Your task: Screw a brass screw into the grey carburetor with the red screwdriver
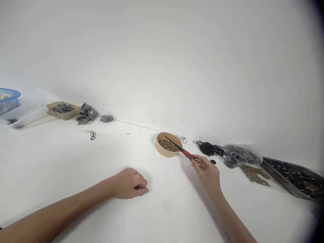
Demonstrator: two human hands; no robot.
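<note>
My right hand (206, 172) holds a screwdriver (187, 154) by its red handle, the dark shaft reaching over a round tan bowl (165, 153). Small brass-coloured parts (167, 145) lie in the bowl, and the screwdriver's tip is above them near the far inner wall. To the left, my left hand (131, 184) rests on the white table (152, 216) with its fingers curled; what they hold, if anything, is hidden.
Metal castings (86, 114), a tan tray (63, 113), a clear container (25, 113) and a blue basket (10, 101) stand back left. Black rings (209, 148), a plastic bag (244, 153), brass parts (255, 175) and a metal tray (293, 179) are at right.
</note>
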